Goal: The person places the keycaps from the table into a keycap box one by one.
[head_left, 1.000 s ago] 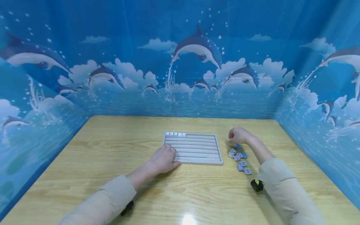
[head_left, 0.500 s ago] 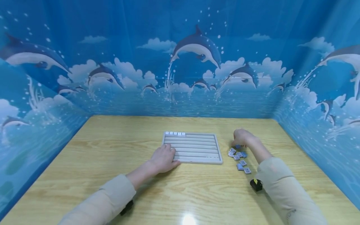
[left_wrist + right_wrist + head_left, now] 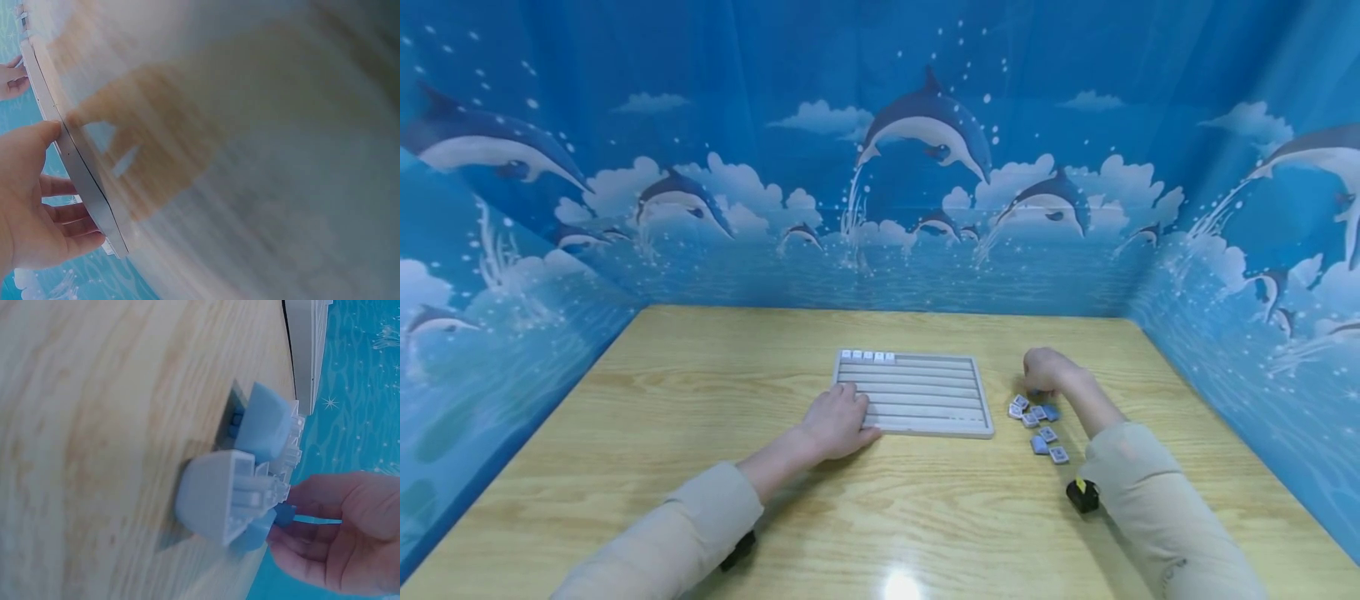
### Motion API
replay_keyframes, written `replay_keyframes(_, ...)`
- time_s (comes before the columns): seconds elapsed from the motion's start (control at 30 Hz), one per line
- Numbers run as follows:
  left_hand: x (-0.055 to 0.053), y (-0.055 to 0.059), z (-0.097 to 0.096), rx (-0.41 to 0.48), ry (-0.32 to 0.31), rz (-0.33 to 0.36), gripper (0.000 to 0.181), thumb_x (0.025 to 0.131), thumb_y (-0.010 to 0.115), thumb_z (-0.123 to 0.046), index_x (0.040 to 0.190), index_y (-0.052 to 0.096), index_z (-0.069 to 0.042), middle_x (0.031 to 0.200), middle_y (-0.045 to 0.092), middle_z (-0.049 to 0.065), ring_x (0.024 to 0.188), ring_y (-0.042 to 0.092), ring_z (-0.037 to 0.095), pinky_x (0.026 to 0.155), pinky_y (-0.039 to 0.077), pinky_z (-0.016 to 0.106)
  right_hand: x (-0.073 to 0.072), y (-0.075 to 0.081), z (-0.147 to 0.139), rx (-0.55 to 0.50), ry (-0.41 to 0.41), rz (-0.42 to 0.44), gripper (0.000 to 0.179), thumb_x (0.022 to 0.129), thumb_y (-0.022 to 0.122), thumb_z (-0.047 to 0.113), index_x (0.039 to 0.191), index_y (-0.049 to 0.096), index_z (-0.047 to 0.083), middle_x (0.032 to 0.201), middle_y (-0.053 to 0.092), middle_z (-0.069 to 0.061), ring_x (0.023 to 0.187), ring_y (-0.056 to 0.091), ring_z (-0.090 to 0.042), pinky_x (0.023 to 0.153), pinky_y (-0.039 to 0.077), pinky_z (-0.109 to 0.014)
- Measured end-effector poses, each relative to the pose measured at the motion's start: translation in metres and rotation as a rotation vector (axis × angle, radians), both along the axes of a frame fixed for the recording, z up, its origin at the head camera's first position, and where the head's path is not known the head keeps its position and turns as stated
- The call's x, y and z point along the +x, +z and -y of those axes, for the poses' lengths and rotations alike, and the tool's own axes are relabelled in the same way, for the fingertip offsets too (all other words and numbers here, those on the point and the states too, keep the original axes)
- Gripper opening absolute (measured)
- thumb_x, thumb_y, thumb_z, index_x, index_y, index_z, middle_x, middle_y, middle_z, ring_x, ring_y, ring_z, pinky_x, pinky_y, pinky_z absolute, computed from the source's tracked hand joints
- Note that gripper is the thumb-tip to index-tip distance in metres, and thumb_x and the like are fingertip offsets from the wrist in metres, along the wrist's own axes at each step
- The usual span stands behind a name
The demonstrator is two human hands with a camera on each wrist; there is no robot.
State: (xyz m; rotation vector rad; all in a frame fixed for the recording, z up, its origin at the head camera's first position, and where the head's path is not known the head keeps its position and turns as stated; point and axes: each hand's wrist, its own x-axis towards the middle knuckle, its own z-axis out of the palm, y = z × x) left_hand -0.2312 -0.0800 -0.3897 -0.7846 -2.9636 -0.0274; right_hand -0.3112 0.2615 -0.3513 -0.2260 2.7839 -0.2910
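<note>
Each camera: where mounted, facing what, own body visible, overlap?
Head: worn on the head, facing forward and down at the wood-grain table and pale grey, ridged rectangular tray; left hand, right hand and beige sleeves show.
Left wrist: on that wrist, looking at the left hand on the tray's edge; part of the right hand shows.
Right wrist: on that wrist, looking across the table at white and blue plastic keycaps; the right hand shows.
Shared: head and right wrist both show tray and keycaps.
</note>
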Motion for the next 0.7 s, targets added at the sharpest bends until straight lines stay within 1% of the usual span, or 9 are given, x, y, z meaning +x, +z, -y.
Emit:
replay_keyframes(0.1,-0.001,-0.001,0.0,0.001,0.001,0.007,0.049,0.086,0.059,-0.05,0.097,0.058,-0.002,0.087,0.049,0.011,0.08,0.048,0.022,0.07,0.046,0.037,0.0,0.0,0.0,-0.014,0.019,-0.035,0.011,0.075,0.052,-0.002,0.067,0.053,0.005,0.062,0.05,-0.004,0.051,0.047,-0.014,0.046,0.041,-0.024)
replay_keyframes(0.2,-0.001,0.0,-0.001,0.003,0.003,0.006,0.049,0.085,0.059,-0.05,0.096,0.058,-0.002,0.087,0.049,0.011,0.08,0.048,0.022,0.07,0.046,0.037,-0.002,0.0,0.001,-0.026,0.07,-0.109,0.008,0.073,0.051,-0.004,0.072,0.057,0.001,0.068,0.054,-0.007,0.059,0.049,-0.019,0.054,0.043,-0.031)
replay_keyframes(0.27,-0.001,0.0,-0.001,0.001,0.003,0.004,0.049,0.085,0.059,-0.05,0.096,0.058,-0.002,0.087,0.049,0.011,0.08,0.048,0.022,0.07,0.046,0.037,-0.002,-0.001,0.001,-0.039,0.097,-0.159,0.013,0.072,0.051,-0.006,0.079,0.06,-0.002,0.075,0.058,-0.011,0.068,0.053,-0.024,0.062,0.046,-0.036)
replay_keyframes(0.33,-0.001,0.0,-0.001,0.0,0.003,0.004,0.05,0.085,0.059,-0.05,0.096,0.058,-0.002,0.087,0.049,0.011,0.08,0.048,0.022,0.07,0.046,0.037,-0.002,-0.001,0.002,-0.056,0.112,-0.201,0.021,0.07,0.05,-0.007,0.087,0.062,-0.006,0.085,0.061,-0.017,0.079,0.056,-0.031,0.072,0.047,-0.043)
replay_keyframes(0.37,-0.001,0.0,-0.001,-0.003,0.003,0.006,0.05,0.085,0.059,-0.05,0.096,0.058,-0.002,0.088,0.05,0.011,0.08,0.048,0.022,0.07,0.046,0.037,-0.003,-0.001,0.003,-0.065,0.113,-0.216,0.025,0.07,0.05,-0.008,0.091,0.062,-0.007,0.09,0.062,-0.019,0.084,0.057,-0.034,0.076,0.047,-0.045)
replay_keyframes(0.43,-0.001,0.0,-0.001,-0.008,0.004,0.014,0.05,0.086,0.058,-0.051,0.097,0.058,-0.002,0.088,0.05,0.011,0.08,0.048,0.022,0.071,0.046,0.037,-0.004,-0.002,0.004,-0.098,0.098,-0.224,0.029,0.072,0.05,-0.008,0.098,0.062,-0.008,0.097,0.061,-0.023,0.09,0.057,-0.038,0.08,0.046,-0.048)
replay_keyframes(0.57,-0.001,0.0,-0.001,-0.007,0.007,0.034,0.05,0.086,0.058,-0.051,0.099,0.058,-0.002,0.089,0.049,0.011,0.08,0.048,0.022,0.071,0.046,0.036,-0.006,-0.001,0.01,-0.157,0.084,-0.239,0.033,0.075,0.053,-0.007,0.107,0.059,-0.008,0.099,0.061,-0.024,0.089,0.058,-0.035,0.078,0.047,-0.046)
replay_keyframes(0.7,-0.002,0.0,-0.001,0.002,0.008,0.028,0.05,0.086,0.059,-0.05,0.097,0.058,-0.002,0.088,0.049,0.011,0.08,0.047,0.022,0.07,0.046,0.036,-0.007,0.002,0.019,-0.2,0.092,-0.245,0.034,0.076,0.057,-0.003,0.11,0.058,-0.008,0.097,0.061,-0.02,0.085,0.058,-0.03,0.074,0.048,-0.041)
